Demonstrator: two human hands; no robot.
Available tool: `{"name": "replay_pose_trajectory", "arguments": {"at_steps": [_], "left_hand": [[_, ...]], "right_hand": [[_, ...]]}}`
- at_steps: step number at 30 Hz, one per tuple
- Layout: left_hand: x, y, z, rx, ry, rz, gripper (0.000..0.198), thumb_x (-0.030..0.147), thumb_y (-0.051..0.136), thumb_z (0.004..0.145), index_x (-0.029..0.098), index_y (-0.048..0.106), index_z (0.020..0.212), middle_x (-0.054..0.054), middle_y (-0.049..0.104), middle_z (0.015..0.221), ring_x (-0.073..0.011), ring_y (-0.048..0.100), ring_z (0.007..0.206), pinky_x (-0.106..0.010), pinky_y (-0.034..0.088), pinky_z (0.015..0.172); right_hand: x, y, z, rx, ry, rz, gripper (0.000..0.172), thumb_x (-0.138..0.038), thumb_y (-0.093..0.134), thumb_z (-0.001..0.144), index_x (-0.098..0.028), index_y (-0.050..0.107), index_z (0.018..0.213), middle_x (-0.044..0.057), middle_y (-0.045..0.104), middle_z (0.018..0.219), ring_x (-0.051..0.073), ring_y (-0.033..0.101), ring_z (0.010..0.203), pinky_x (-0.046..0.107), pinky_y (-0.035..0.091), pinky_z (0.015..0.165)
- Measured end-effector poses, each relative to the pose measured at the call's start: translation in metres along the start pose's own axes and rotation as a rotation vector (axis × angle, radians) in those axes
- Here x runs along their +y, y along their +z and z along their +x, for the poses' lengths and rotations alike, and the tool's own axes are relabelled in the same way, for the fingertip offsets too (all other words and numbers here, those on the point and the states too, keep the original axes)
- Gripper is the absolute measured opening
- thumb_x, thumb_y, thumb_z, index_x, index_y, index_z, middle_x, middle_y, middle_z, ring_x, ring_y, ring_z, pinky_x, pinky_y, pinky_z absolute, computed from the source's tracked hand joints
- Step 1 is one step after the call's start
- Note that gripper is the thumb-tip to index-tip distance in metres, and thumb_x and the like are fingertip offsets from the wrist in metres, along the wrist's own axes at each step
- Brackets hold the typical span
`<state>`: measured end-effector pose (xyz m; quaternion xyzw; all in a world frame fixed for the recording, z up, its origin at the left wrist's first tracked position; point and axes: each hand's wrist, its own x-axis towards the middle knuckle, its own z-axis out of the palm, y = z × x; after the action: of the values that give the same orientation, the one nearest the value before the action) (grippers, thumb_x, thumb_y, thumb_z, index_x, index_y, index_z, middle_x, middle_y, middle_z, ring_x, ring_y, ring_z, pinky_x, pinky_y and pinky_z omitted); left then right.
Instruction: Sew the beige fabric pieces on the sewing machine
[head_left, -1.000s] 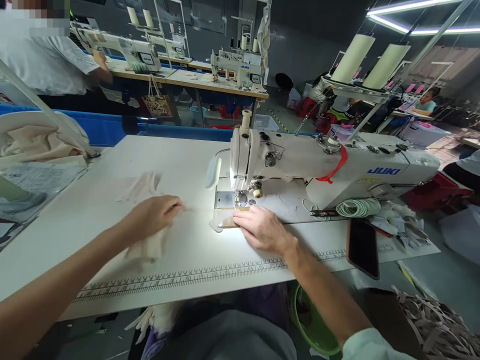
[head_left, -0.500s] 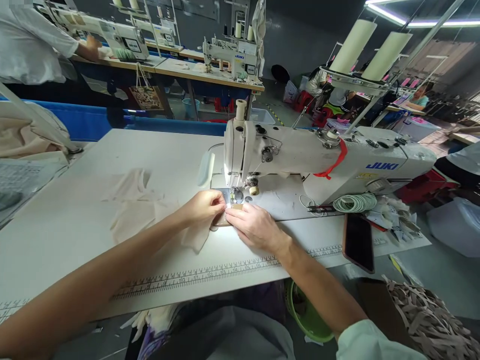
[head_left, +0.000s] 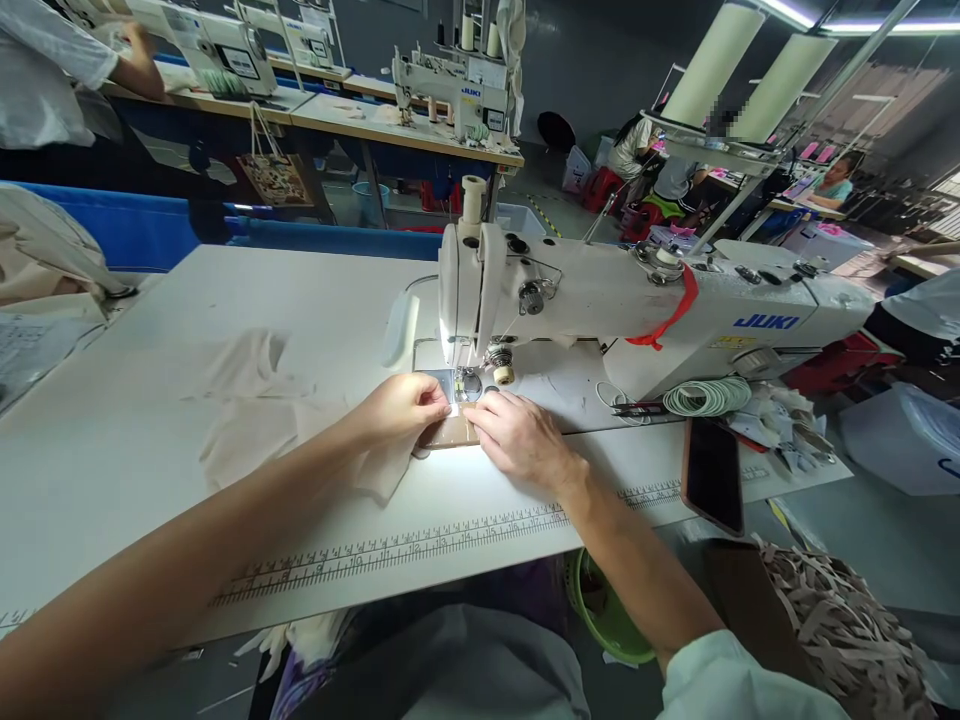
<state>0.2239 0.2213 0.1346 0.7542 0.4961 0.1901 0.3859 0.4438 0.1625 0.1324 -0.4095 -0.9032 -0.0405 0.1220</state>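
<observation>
Beige fabric piece (head_left: 255, 420) lies spread on the white worktop (head_left: 150, 470), its right end under the left hand (head_left: 401, 405); left grip pinches the fabric edge just before the presser foot (head_left: 466, 383). Right hand (head_left: 517, 440) sits just beside it, fingers flat, pressing a tan strip (head_left: 450, 433) at the needle plate, grip not clenched; JUKI sewing machine (head_left: 637, 310) stands behind; black phone (head_left: 712, 475) lies well right.

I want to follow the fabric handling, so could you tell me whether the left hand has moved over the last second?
Yes. The left hand has slid right across the table, from the loose cloth to the sewing machine needle, meeting the right hand.
</observation>
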Motion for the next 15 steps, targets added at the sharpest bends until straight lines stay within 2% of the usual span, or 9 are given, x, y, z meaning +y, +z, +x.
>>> {"name": "replay_pose_trajectory", "arguments": {"at_steps": [5, 8, 10, 13, 15], "left_hand": [[0.003, 0.000, -0.002, -0.008, -0.041, -0.013, 0.022, 0.040, 0.061, 0.077, 0.021, 0.058, 0.065, -0.004, 0.069, 0.065, -0.0187, 0.064, 0.063, -0.032, 0.049, 0.060], [0.004, -0.001, -0.001, -0.041, -0.070, -0.034, 0.021, 0.039, 0.061, 0.080, 0.022, 0.058, 0.067, -0.003, 0.069, 0.064, -0.0193, 0.066, 0.062, -0.032, 0.050, 0.061], [0.004, -0.002, -0.001, -0.049, -0.065, 0.032, 0.021, 0.038, 0.061, 0.083, 0.022, 0.059, 0.070, -0.002, 0.070, 0.067, -0.0202, 0.067, 0.065, -0.032, 0.050, 0.062], [0.004, -0.003, -0.005, 0.094, 0.037, 0.362, 0.013, 0.034, 0.063, 0.086, 0.022, 0.066, 0.083, -0.003, 0.073, 0.082, -0.0216, 0.066, 0.073, -0.031, 0.046, 0.060], [0.003, 0.000, -0.012, 0.233, 0.214, 0.612, 0.009, 0.027, 0.062, 0.089, 0.021, 0.069, 0.091, -0.006, 0.073, 0.090, -0.0227, 0.064, 0.079, -0.031, 0.045, 0.060]], "right_hand": [[-0.003, 0.004, 0.002, -0.012, 0.002, -0.005, 0.029, -0.013, 0.048, 0.101, -0.017, 0.070, 0.119, 0.008, 0.063, 0.099, 0.021, 0.051, 0.085, 0.035, 0.041, 0.075], [-0.005, 0.005, 0.004, -0.033, -0.006, -0.042, 0.027, -0.013, 0.049, 0.100, -0.018, 0.070, 0.117, 0.009, 0.063, 0.101, 0.021, 0.049, 0.084, 0.036, 0.038, 0.074], [-0.007, 0.005, 0.005, -0.034, -0.022, -0.075, 0.025, -0.014, 0.049, 0.100, -0.017, 0.070, 0.114, 0.010, 0.064, 0.101, 0.022, 0.049, 0.085, 0.038, 0.036, 0.073], [-0.010, 0.007, 0.008, -0.013, -0.048, -0.128, 0.026, -0.013, 0.045, 0.102, -0.014, 0.070, 0.112, 0.011, 0.065, 0.099, 0.023, 0.048, 0.083, 0.039, 0.034, 0.072], [-0.011, 0.009, 0.009, 0.000, -0.060, -0.146, 0.026, -0.011, 0.045, 0.102, -0.013, 0.070, 0.108, 0.011, 0.065, 0.097, 0.023, 0.048, 0.083, 0.039, 0.034, 0.073]]}}
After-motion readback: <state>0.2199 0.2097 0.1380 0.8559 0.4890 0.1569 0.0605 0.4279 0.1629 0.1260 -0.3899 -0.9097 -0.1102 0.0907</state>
